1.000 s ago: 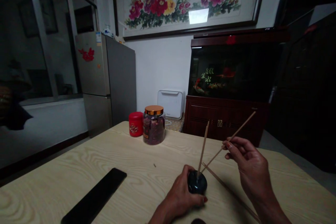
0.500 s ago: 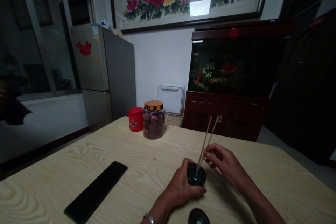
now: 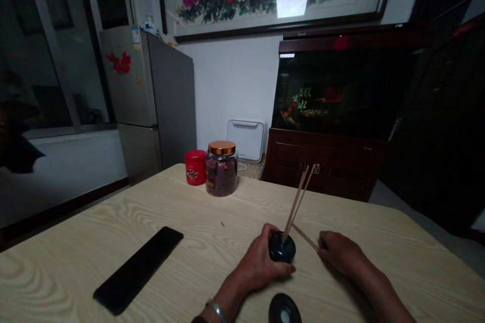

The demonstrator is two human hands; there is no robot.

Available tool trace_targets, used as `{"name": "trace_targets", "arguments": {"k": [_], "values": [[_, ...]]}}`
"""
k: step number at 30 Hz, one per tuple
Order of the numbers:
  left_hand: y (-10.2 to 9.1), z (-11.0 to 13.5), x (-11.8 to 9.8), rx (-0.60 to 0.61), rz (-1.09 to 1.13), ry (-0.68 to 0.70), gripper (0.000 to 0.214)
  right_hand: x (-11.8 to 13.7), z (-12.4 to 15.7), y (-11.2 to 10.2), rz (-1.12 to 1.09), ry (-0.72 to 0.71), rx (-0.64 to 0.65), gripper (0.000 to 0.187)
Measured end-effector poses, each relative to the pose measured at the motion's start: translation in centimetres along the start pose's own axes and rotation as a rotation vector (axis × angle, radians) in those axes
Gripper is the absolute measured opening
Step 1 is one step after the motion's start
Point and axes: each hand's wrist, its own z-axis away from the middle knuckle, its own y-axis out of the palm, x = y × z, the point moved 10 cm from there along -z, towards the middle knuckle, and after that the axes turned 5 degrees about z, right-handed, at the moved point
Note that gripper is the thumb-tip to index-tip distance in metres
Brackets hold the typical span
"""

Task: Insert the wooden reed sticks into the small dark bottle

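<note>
My left hand is wrapped round a small, dark, glossy bottle, thumb in front and fingers behind. Several thin, light-brown sticks stand up out of the bottle's narrow neck, leaning to the right. To the right, my right hand is closed on the near end of another thin stick. This stick slants down from the upright ones to my fingers. In front of the bottle, a dark oval lid-like piece with a pale centre lies on the table.
A long black flat object lies on the wooden table to the left. Farther back stand a red canister and a copper-lidded jar. A tiny brown bit is mid-table. Behind are a fridge and an aquarium.
My right hand has moved right and down, away from the upright sticks, and the stick in it now slants apart from them. My left hand still holds the bottle.
</note>
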Motion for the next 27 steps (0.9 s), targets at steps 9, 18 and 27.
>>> {"name": "trace_targets", "arguments": {"k": [9, 18, 27], "values": [[-0.1, 0.1, -0.1, 0.0, -0.013, -0.007, 0.068, -0.6, -0.4, 0.6, -0.031, -0.01, 0.02, 0.01], [0.0, 0.1, -0.2, 0.001, 0.002, -0.009, 0.068, -0.5, -0.6, 0.4, -0.216, -0.038, -0.01, 0.01], [-0.1, 0.1, -0.1, -0.001, -0.025, -0.001, 0.07, -0.4, 3.0, -12.1, -1.164, -0.062, -0.422, 0.033]]}}
